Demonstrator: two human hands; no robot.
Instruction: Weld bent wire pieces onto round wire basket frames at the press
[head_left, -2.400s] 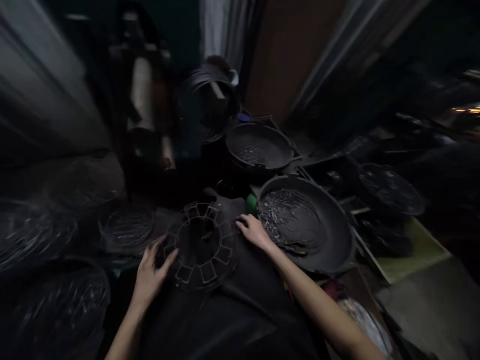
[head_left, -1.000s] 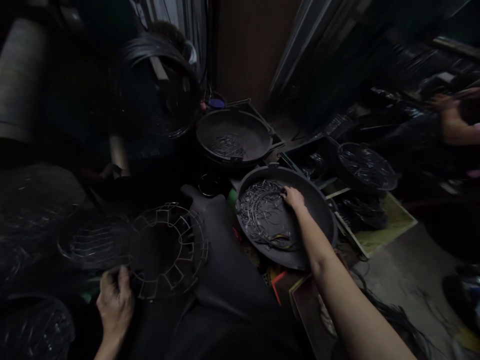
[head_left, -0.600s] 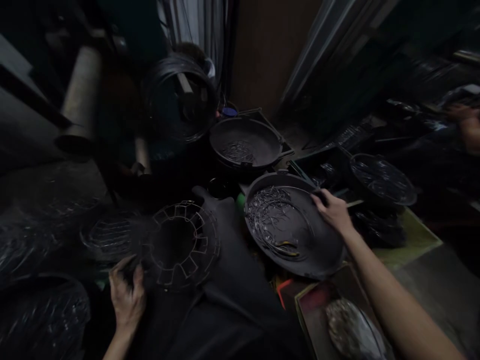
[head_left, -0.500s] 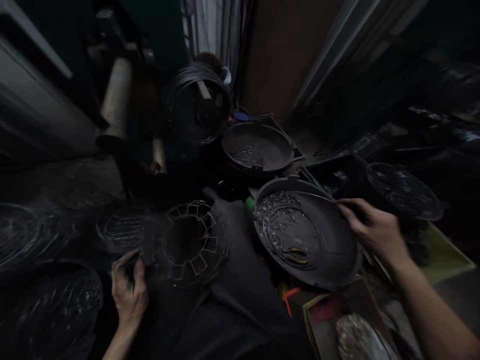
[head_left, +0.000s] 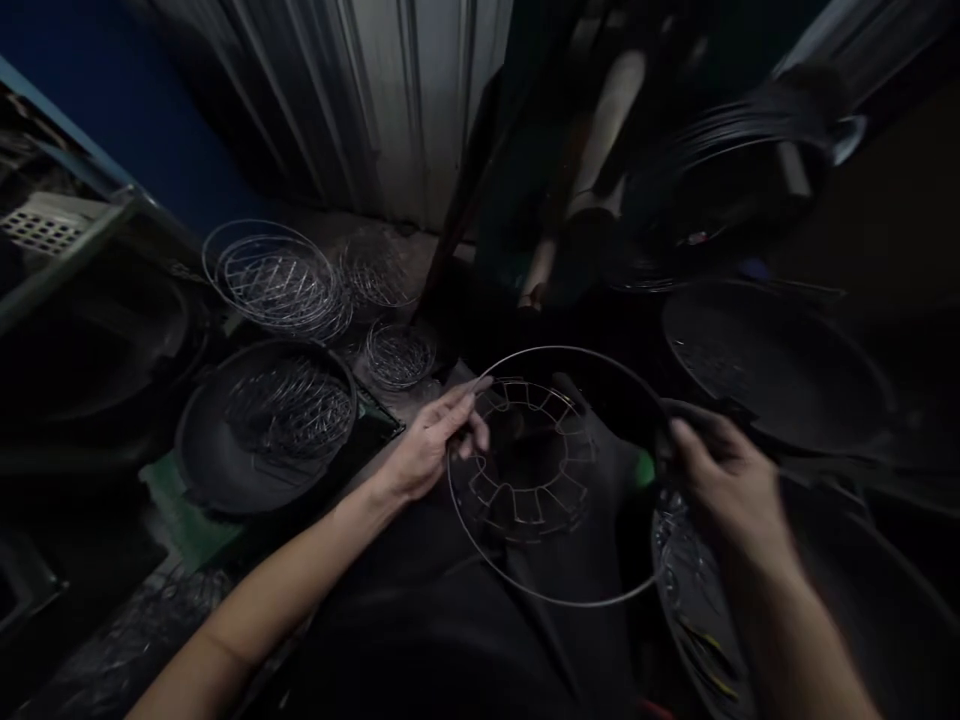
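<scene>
Grip: pinching; 2 hands hold 1 wire hoop [head_left: 555, 348] between them.
Left hand [head_left: 431, 440]: thumb and forefinger pressed together on the hoop's upper left edge, the other fingers curled.
Right hand [head_left: 739, 480]: closed at the hoop's right edge; blur hides the exact finger contact.
Wire hoop: tilted, its outline around the wire frame [head_left: 527, 491]; whether they touch, I cannot tell.
Wire frame: round, with square loops between its rings, over the dark cloth [head_left: 611, 480].
Right pan [head_left: 862, 590]: beside the cloth's right edge, partly behind the right forearm; loose wire [head_left: 679, 550] by its left edge, 1 yellow-handled tool [head_left: 709, 655] lower down.
Left pan [head_left: 217, 450]: wire grids [head_left: 300, 410] heaped toward its right edge; a green crate [head_left: 184, 515] shows below its lower left rim.
Floor [head_left: 442, 240]: round wire racks [head_left: 274, 280] stacked near the left pan's back edge.
</scene>
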